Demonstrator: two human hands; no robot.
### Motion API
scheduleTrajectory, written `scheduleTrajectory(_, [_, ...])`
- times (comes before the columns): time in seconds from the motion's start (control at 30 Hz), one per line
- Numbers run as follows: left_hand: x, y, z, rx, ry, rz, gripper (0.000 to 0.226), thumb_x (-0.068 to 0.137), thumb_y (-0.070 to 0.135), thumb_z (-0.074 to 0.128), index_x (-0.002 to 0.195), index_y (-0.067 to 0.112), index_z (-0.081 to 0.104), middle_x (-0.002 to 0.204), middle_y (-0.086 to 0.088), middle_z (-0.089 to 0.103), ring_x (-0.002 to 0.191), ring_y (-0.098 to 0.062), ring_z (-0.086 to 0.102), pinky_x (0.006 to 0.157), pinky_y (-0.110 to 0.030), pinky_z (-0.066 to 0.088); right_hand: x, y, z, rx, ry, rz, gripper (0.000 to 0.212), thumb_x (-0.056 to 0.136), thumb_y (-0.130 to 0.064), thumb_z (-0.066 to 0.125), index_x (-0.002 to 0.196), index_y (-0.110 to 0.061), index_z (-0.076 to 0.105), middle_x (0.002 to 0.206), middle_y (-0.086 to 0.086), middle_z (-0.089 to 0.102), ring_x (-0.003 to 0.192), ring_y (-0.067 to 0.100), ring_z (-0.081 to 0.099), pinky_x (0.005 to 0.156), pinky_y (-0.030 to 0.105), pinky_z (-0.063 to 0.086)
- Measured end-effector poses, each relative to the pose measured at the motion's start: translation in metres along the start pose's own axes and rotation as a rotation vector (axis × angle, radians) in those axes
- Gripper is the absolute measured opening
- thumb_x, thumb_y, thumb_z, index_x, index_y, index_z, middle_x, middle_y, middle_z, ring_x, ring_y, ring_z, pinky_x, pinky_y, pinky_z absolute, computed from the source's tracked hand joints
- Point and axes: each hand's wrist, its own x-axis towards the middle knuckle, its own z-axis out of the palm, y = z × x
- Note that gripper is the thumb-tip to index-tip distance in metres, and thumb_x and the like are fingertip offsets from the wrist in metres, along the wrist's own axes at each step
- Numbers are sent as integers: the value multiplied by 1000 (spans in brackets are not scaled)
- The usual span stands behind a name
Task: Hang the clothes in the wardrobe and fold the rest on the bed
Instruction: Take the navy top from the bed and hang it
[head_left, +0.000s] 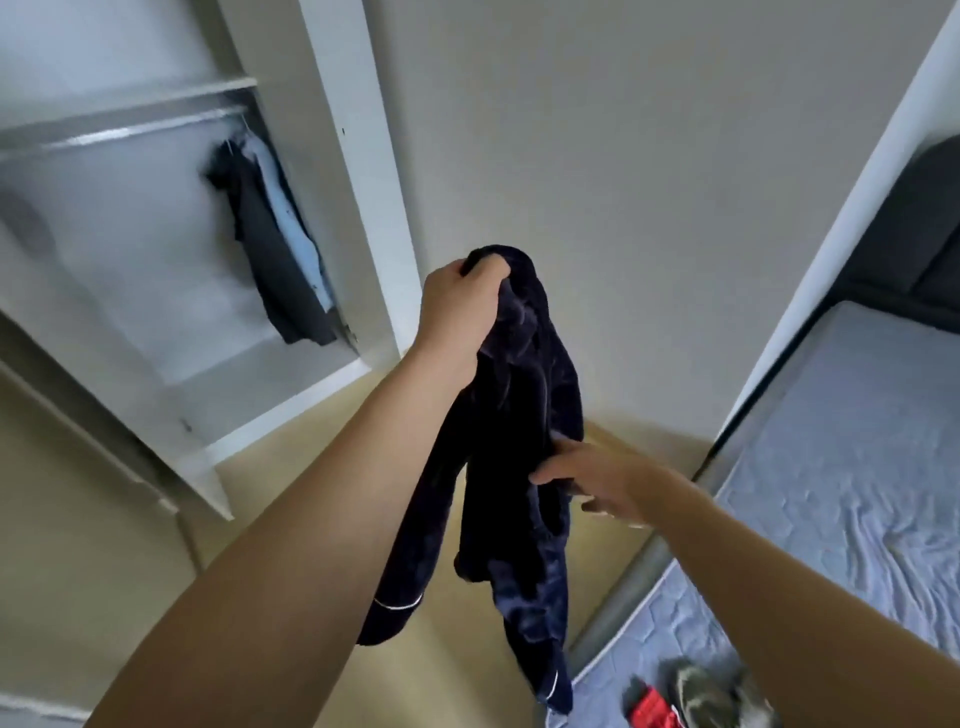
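A dark navy velvety garment (519, 426) with thin white piping at the cuffs hangs in mid-air in front of me. My left hand (457, 306) grips its top, bunched in the fist. Lower down, my right hand (597, 478) touches the garment's right edge with its fingers extended; whether it pinches the fabric is unclear. The white wardrobe (343, 156) stands open at the left, with a metal rail (130, 132) and two hung garments, one dark grey (270, 249) and one light blue (296, 228). The bed (841, 467), covered in a pale blue sheet, lies at the right.
A red cloth (652, 709) and a patterned grey-green cloth (717, 693) lie on the bed's near corner. A dark headboard (914, 228) stands at the far right. A beige wall is straight ahead. Tan floor runs between wardrobe and bed.
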Motion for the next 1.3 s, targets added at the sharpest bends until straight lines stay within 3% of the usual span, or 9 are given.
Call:
scheduleTrajectory(0.1, [13, 10, -48, -37, 3, 12, 15, 85, 25, 57, 72, 16, 58, 57, 0, 60, 64, -19, 58, 63, -27, 46, 28, -27, 43, -164, 14, -74, 47, 93, -27, 59, 137, -31, 42, 124, -6, 52, 110, 15, 49, 78, 24, 39])
scheduleTrajectory(0.2, [29, 17, -102, -102, 67, 34, 15, 84, 29, 60, 83, 15, 63, 72, -3, 63, 71, -20, 61, 69, -32, 48, 63, -45, 71, -86, 153, -179, 38, 94, -20, 56, 131, -13, 51, 113, 2, 61, 87, 13, 59, 60, 17, 44])
scheduleTrajectory(0.43, [69, 20, -211, -241, 295, -12, 17, 85, 29, 60, 88, 13, 64, 69, -2, 64, 66, -18, 62, 64, -30, 51, 139, -118, 99, -100, 109, -123, 21, 93, -21, 57, 114, -23, 62, 107, 2, 67, 98, 23, 60, 79, 36, 44])
scheduleTrajectory(0.57, [102, 6, -259, -298, 364, -80, 33, 80, 29, 62, 102, 4, 66, 85, -9, 65, 79, -27, 67, 75, -44, 57, 198, -173, 117, -278, 119, -18, 26, 90, -1, 47, 108, -10, 63, 111, 10, 63, 102, 30, 60, 71, 40, 55])
scheduleTrajectory(0.67, [138, -12, -298, -284, 433, -118, 22, 78, 27, 63, 91, 9, 67, 85, -9, 63, 79, -27, 64, 76, -42, 55, 254, -215, 126, -397, 299, -74, 28, 90, 0, 44, 114, 3, 57, 106, 18, 58, 94, 34, 61, 68, 38, 55])
scheduleTrajectory(0.9, [228, -59, -374, -52, 494, -318, 20, 84, 28, 65, 82, 9, 70, 71, -6, 68, 67, -22, 66, 57, -27, 49, 397, -327, 178, 1, 322, -286, 31, 95, -10, 40, 120, 3, 53, 106, 20, 58, 84, 24, 50, 73, 33, 43])
scheduleTrajectory(1.03, [277, -72, -420, 132, 487, -466, 27, 82, 32, 64, 90, 7, 68, 81, -9, 70, 72, -23, 67, 59, -26, 47, 447, -395, 219, 24, 235, -386, 14, 92, -7, 41, 97, -4, 54, 77, 10, 48, 78, 24, 49, 62, 30, 39])
scheduleTrajectory(1.17, [317, -93, -458, 255, 489, -559, 33, 81, 33, 62, 90, 3, 68, 79, -7, 67, 70, -21, 64, 62, -26, 45, 484, -450, 268, -98, 141, -528, 12, 87, -13, 50, 75, -9, 52, 67, 8, 48, 66, 23, 49, 60, 34, 41])
scheduleTrajectory(1.3, [361, -116, -498, 431, 323, -726, 32, 82, 36, 57, 87, 5, 67, 69, -3, 58, 61, -19, 57, 60, -25, 42, 517, -504, 309, -265, 122, -723, 9, 89, -12, 50, 85, -9, 56, 70, -2, 51, 65, 15, 47, 61, 29, 40])
